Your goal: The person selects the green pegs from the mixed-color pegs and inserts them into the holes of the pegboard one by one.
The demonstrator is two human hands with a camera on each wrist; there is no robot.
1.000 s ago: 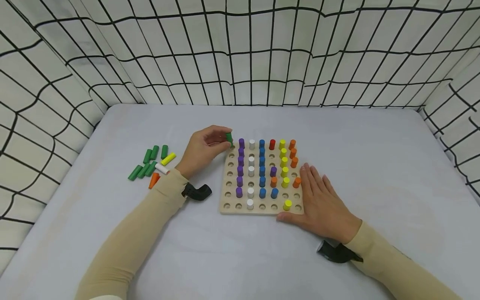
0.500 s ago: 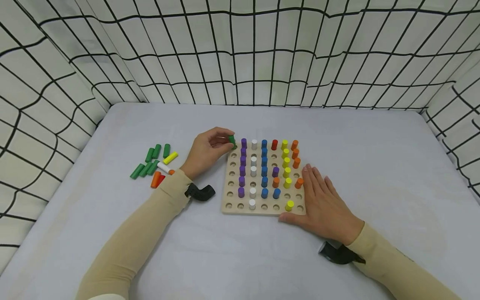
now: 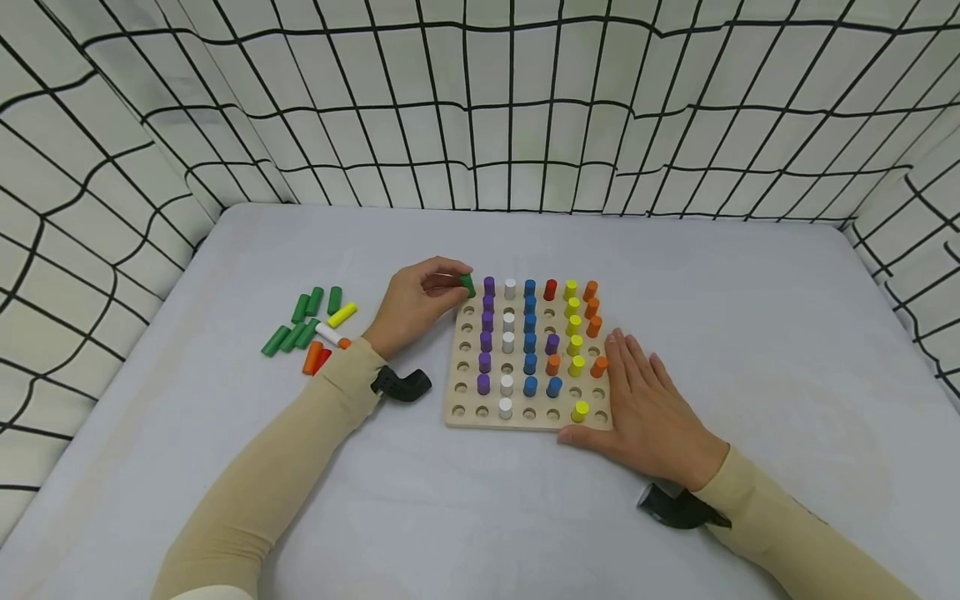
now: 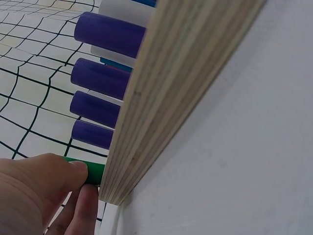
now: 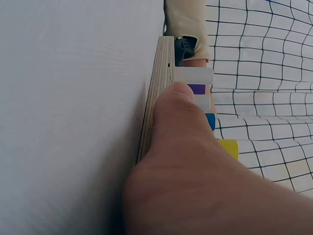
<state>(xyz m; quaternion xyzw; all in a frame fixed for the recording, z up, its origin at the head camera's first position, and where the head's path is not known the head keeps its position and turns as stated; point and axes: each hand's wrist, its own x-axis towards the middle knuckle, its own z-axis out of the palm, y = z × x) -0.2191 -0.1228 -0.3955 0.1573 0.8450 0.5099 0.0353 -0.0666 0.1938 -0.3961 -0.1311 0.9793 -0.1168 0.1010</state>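
Note:
Between thumb and fingers my left hand [image 3: 420, 300] pinches a green peg [image 3: 467, 286], upright at the far left corner hole of a wooden pegboard [image 3: 468, 421]. In the left wrist view the green peg [image 4: 96, 174] meets the board's face, its end in the hole hidden. My right hand [image 3: 656, 412] lies with straight fingers along the board's right edge, its thumb on the near edge. Columns of purple pegs [image 3: 485, 342], white pegs [image 3: 507, 342], blue pegs [image 3: 529, 342] and yellow pegs [image 3: 574, 346] stand in the board, with orange pegs [image 3: 594, 326] at the right.
Left of the board lie loose green pegs [image 3: 290, 337], a yellow peg [image 3: 342, 314], a white peg [image 3: 327, 334], orange and red pegs [image 3: 313, 357]. Black-lined white panels [image 3: 495, 108] rise behind the white table [image 3: 712, 292].
The green peg in my left hand has gone from tilted just above the corner hole to lower and seated closer to the board. My right hand stays in place at the board's edge.

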